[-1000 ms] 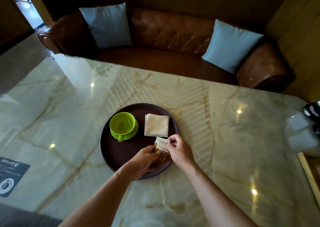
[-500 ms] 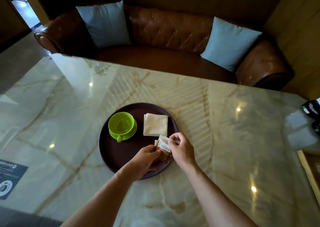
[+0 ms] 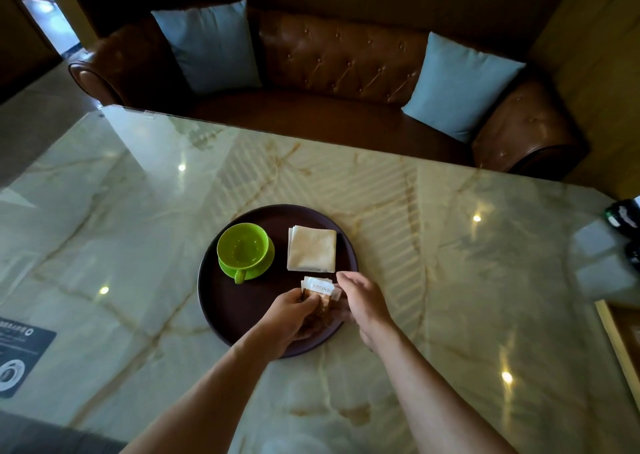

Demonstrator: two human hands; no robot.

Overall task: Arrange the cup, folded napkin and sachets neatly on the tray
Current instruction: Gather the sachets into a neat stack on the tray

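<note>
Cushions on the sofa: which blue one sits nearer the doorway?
The left cushion, leaning at the sofa end beside the bright doorway. The other cushion leans at the opposite end.

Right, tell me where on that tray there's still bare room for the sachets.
Bare tray shows on the near left, bordered by the green cup behind, the rim on the left and the left hand. A narrow strip runs between cup and folded napkin. The near right is crowded: both hands, the right hand included, and the sachets.
</note>
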